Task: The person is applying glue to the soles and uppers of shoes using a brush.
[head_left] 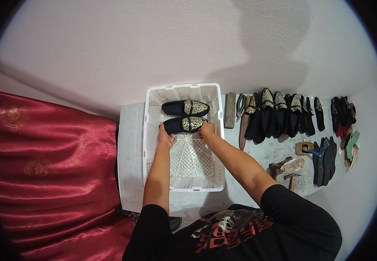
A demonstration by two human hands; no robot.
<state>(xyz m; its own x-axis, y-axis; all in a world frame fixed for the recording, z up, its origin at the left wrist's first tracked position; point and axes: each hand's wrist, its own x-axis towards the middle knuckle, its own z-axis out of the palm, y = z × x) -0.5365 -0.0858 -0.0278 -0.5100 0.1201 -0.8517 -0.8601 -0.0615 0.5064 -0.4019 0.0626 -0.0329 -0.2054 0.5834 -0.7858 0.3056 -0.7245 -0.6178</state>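
Observation:
A black loafer (174, 125) with a glittering gold front lies sideways inside a white plastic basket (148, 174). My left hand (166, 136) grips its heel end, and my right hand (206, 130) has hold of its toe end. Just beyond it, a matching loafer (173, 107) rests in the far part of the basket, its toe also pointing right. The slotted basket floor shows between my forearms. Part of the held loafer's toe is covered by my right fingers.
Right of the basket, a row of black gold-fronted shoes (267, 113) lines the table (129, 152). Nearby lie a grey block (229, 111), pliers (240, 104), a hammer (292, 180) and dark soles (326, 161). Red cloth (53, 174) hangs at the left; a wall (132, 43) stands behind.

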